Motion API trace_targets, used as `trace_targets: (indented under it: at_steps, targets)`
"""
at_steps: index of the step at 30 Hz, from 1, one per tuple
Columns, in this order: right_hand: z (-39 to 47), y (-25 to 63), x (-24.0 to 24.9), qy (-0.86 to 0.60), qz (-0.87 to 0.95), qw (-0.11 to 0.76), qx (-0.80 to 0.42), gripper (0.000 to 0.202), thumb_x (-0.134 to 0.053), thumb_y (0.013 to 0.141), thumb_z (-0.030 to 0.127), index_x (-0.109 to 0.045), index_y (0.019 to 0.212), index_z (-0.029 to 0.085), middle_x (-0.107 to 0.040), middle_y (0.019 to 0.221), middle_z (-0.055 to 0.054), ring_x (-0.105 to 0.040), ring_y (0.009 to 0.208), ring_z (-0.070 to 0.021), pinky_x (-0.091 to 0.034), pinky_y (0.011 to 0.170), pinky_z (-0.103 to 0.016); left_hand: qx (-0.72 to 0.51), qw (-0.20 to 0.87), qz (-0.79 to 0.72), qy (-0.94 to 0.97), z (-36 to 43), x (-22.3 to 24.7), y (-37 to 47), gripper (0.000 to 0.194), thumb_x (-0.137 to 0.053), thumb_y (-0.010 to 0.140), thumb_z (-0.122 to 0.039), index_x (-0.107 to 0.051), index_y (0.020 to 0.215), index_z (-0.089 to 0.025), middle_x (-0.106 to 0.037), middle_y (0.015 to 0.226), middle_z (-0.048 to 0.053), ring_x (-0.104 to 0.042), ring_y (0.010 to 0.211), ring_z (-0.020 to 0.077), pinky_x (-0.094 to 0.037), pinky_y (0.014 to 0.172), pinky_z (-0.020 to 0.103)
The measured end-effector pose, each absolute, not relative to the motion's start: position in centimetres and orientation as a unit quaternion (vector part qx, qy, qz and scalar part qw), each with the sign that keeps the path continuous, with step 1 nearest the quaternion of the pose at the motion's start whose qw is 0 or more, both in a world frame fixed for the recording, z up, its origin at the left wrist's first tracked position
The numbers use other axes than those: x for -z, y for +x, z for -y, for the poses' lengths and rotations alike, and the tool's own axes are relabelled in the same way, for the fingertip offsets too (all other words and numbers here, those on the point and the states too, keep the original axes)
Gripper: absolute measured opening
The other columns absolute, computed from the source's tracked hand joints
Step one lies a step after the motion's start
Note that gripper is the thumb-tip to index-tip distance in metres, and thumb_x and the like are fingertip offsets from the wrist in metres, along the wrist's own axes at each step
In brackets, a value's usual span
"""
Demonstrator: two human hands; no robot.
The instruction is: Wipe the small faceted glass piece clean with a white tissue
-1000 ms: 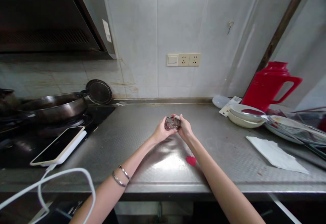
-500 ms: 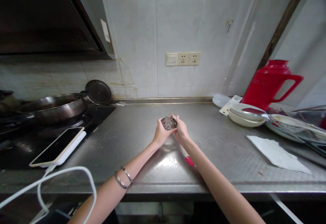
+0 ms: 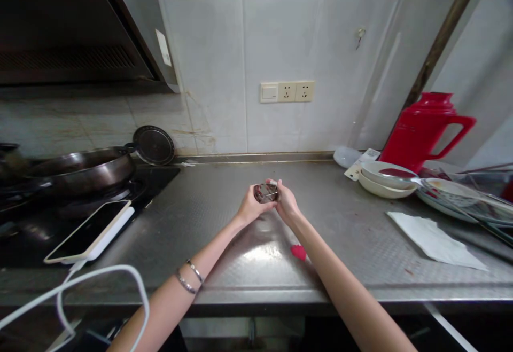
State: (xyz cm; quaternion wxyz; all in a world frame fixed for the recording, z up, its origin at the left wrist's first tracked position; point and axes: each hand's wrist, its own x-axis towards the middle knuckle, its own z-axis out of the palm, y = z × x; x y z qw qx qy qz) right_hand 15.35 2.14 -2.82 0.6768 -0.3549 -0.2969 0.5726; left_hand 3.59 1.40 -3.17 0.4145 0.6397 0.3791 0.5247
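Over the middle of the steel counter, a small dark, shiny, rounded object is held between both hands. It looks like glass or clear plastic, but its exact kind is too small to make out. My left hand is wrapped round its left side, with the thumb along the near edge. My right hand grips its right side, fingers curled at the far edge. Parts of the object are hidden behind the fingers. A small pink-red thing lies on the counter beside my right forearm, partly covered by it.
At left, a steel pan sits on the stove, and a phone with a white cable lies nearby. At right are a red thermos jug, stacked bowls, plates with utensils and a white paper sheet.
The object has turned slightly in my hands, so a greyish patch shows on its upper face. Both hands still hold it in nearly the same place. More of the pink-red thing shows.
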Motion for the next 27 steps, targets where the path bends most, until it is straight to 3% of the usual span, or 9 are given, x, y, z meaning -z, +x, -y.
trace_targets:
  at_steps: [4,6,11,13,19,27]
  targets:
    - [-2.2,14.7,3.4,-0.331,0.318,0.701,-0.546,0.035,-0.056,0.078,0.047,-0.068,0.097,0.020,-0.071,0.095,-0.003,-0.064,0.093,-0.0184,-0.050,0.081,-0.031,-0.572,0.354,-0.424,0.607,-1.0,3.1,4.0,0.071,-0.086,0.047,-0.032,-0.047,0.104,-0.016,-0.061,0.102,0.008,-0.060,0.097,0.0224,-0.044,0.091,0.040]
    - [-2.4,14.8,3.6,-0.336,0.318,0.703,-0.541,0.035,-0.056,0.077,0.047,-0.068,0.096,0.020,-0.071,0.096,-0.003,-0.064,0.094,-0.0187,-0.050,0.080,-0.031,-0.568,0.372,-0.413,0.607,-0.8,3.1,4.2,0.078,-0.086,0.047,-0.031,-0.044,0.111,-0.016,-0.060,0.109,0.010,-0.058,0.102,0.0233,-0.043,0.095,0.041]
    - [-2.9,16.3,3.2,-0.384,0.278,0.696,-0.539,0.031,-0.057,0.077,0.046,-0.069,0.081,0.019,-0.072,0.074,-0.003,-0.067,0.077,-0.0218,-0.052,0.072,-0.034,-0.491,0.541,-0.296,0.615,-0.6,3.5,4.4,0.101,-0.083,0.054,-0.029,-0.024,0.136,-0.015,-0.048,0.132,0.017,-0.052,0.117,0.0240,-0.039,0.101,0.039]
    - [-2.8,16.6,3.0,-0.390,0.282,0.691,-0.539,0.032,-0.057,0.076,0.048,-0.068,0.075,0.018,-0.071,0.067,-0.004,-0.067,0.072,-0.0228,-0.052,0.070,-0.035,-0.482,0.559,-0.287,0.610,-0.7,3.5,4.3,0.101,-0.083,0.055,-0.028,-0.026,0.137,-0.015,-0.048,0.132,0.016,-0.052,0.118,0.0242,-0.039,0.102,0.039]
    - [-2.2,16.1,2.7,-0.408,0.339,0.666,-0.524,0.039,-0.058,0.074,0.053,-0.070,0.077,0.016,-0.071,0.068,-0.005,-0.065,0.066,-0.0210,-0.051,0.066,-0.033,-0.510,0.478,-0.348,0.625,-1.4,3.6,3.9,0.084,-0.088,0.041,-0.020,-0.052,0.116,-0.016,-0.062,0.110,0.011,-0.057,0.108,0.0269,-0.041,0.100,0.043]
    - [-1.3,14.6,2.5,-0.336,0.327,0.720,-0.511,0.035,-0.059,0.073,0.048,-0.069,0.085,0.017,-0.072,0.088,-0.003,-0.065,0.082,-0.0182,-0.049,0.076,-0.028,-0.573,0.362,-0.405,0.613,-1.2,3.3,4.2,0.084,-0.087,0.043,-0.033,-0.043,0.112,-0.015,-0.058,0.107,0.011,-0.057,0.102,0.0245,-0.042,0.095,0.043]
